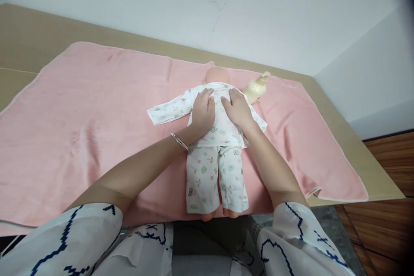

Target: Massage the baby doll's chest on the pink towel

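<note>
A baby doll (217,75) lies stretched out, its head toward the wall and its feet at the table's near edge. It wears a white printed long-sleeved top (220,131) and matching trousers (203,177). My left hand (203,112) rests flat on the left side of the top, fingers extended toward the doll's shoulder. On the right side of the top lies my right hand (237,110), also flat, with fingers stretched out. Neither hand grips anything. Just beyond my right hand, a cream pump bottle (256,88) lies tilted beside the doll's shoulder.
A pink blanket (129,95) with a few creases covers most of the tan table (42,21) under the doll. Behind the table rises a white wall (145,4). Wooden panelling (391,159) stands at the right, past the table's corner.
</note>
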Demonstrator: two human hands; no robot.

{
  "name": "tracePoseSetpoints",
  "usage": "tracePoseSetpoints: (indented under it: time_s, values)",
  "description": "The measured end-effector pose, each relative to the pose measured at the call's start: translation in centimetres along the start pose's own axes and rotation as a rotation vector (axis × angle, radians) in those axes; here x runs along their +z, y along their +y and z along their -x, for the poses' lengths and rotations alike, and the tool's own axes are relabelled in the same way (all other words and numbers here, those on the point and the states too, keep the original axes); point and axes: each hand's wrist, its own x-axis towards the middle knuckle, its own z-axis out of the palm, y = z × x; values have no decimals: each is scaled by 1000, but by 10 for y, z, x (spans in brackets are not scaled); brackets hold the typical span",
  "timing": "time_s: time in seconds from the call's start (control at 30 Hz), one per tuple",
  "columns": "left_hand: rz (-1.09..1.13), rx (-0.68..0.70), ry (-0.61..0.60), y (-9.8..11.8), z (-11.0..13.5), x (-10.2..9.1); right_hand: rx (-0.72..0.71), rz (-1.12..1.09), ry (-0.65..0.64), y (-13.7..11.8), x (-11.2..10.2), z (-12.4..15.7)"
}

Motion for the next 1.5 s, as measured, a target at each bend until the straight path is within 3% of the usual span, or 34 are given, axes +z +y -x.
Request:
tracePoseSetpoints:
  time_s: [0.1,0.2,0.3,0.43,0.5,0.57,0.67,0.77,0.9,1.0,1.13,1.23,1.37,1.5]
  values:
    - [46,-2,26,-1,0,0,35,89,13,-21,0,15]
    - [37,47,29,-5,0,0,-145,112,-113,-38,-2,22]
    - [-20,107,18,-10,-1,1,-231,76,-211,-33,-6,14]
    - [-72,147,2,-12,-2,3,-67,54,-153,-20,-9,4]
    - [-80,151,7,-13,-2,3,46,124,-122,-27,-8,10]
    - [-81,152,17,-13,-1,3,68,199,-114,-39,-6,19]
    - [-77,151,27,-14,-1,2,-149,196,-176,-46,-5,23]
    - [-89,151,22,-15,-2,3,-263,85,-197,-28,-6,10]
    - [-120,152,1,-14,-2,3,-38,34,-74,-7,-5,-1]
    - [-129,150,15,-13,-1,3,59,156,-57,-21,-4,10]
    - [-114,165,31,-13,-1,2,-161,217,-161,-43,-6,22]
    - [-106,164,30,-14,-1,2,-268,104,-209,-32,-9,13]
    - [-113,163,16,-14,-1,3,-76,27,-140,-5,-8,-1]
    - [-141,156,8,-19,-3,4,38,98,-79,-6,-4,1]
